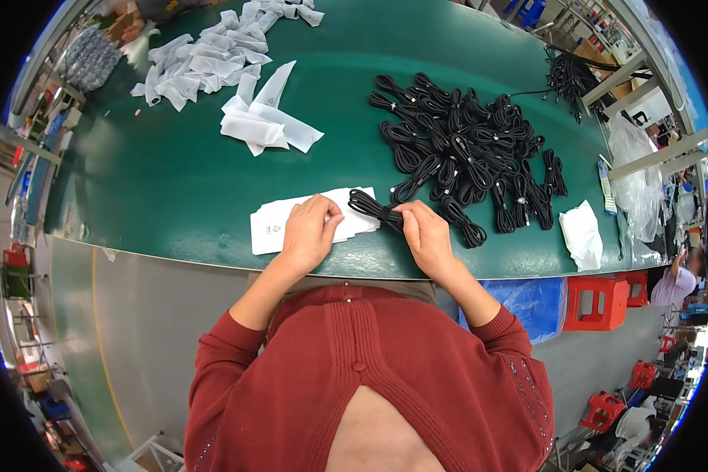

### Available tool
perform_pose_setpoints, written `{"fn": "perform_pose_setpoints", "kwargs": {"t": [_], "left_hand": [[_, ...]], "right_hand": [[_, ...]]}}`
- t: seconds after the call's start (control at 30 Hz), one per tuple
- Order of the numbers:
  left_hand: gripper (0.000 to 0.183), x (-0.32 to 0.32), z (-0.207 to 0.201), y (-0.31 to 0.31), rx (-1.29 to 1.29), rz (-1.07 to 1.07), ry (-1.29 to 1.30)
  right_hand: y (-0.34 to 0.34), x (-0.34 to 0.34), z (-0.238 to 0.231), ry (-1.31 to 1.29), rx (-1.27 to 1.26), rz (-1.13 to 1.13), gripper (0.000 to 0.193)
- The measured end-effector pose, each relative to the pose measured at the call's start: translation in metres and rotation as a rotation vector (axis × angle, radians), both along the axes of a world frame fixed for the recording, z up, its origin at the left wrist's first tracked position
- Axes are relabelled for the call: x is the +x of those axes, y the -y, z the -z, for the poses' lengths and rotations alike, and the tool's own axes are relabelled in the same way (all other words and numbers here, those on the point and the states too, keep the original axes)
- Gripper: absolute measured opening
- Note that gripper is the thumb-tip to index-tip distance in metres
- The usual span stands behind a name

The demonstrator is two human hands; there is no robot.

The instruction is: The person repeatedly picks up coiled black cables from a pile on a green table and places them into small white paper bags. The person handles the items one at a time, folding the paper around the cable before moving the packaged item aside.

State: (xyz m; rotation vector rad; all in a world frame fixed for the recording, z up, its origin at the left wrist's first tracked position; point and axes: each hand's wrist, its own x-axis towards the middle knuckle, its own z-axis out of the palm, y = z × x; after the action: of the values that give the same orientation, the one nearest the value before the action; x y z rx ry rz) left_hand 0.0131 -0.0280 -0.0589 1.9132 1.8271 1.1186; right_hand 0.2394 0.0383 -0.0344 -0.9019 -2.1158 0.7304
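Observation:
Near the table's front edge, my right hand is closed round one end of a coiled black cable. The coil is bound at its middle, and its looped end points left over a stack of flat white bags. My left hand rests on that stack, fingers curled and thumb drawn in, pinching at a white bag; the fingertips are partly hidden. A large heap of similar bundled black cables lies just beyond my right hand.
Beyond my left hand lie several filled white bags, with a bigger pile farther back. A crumpled white bag is at the right front edge. Loose black cables sit at the far right. Red stools stand below the table.

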Motion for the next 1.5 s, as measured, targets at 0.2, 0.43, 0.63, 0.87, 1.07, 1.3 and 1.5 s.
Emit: {"fn": "perform_pose_setpoints", "kwargs": {"t": [0.2,0.43,0.63,0.87,1.07,1.3,1.5], "left_hand": [[0.01,0.002,0.004,-0.002,0.121,0.036,-0.121],[0.009,-0.005,0.006,0.0,-0.076,-0.03,0.318],[0.008,-0.008,-0.009,0.002,0.012,0.127,0.349],[0.012,-0.007,-0.028,-0.002,0.143,0.198,0.077],[0.012,-0.006,-0.045,-0.015,0.191,0.162,0.01],[0.012,-0.047,-0.062,-0.047,0.106,0.111,0.605],[0.021,-0.111,-0.099,-0.084,0.469,-0.166,0.616]], "right_hand": [[0.002,0.0,0.004,-0.026,-0.229,0.008,0.019],[0.004,0.002,-0.001,0.014,-0.124,-0.044,0.017],[-0.006,0.0,0.006,-0.055,-0.319,-0.151,0.023],[-0.001,-0.01,0.001,-0.034,-0.724,-0.137,0.027],[0.0,-0.034,-0.004,-0.073,-0.041,-0.144,0.034],[-0.016,-0.062,-0.021,-0.276,0.207,-0.048,0.038],[-0.051,-0.028,-0.004,0.537,0.296,0.322,0.027]]}}
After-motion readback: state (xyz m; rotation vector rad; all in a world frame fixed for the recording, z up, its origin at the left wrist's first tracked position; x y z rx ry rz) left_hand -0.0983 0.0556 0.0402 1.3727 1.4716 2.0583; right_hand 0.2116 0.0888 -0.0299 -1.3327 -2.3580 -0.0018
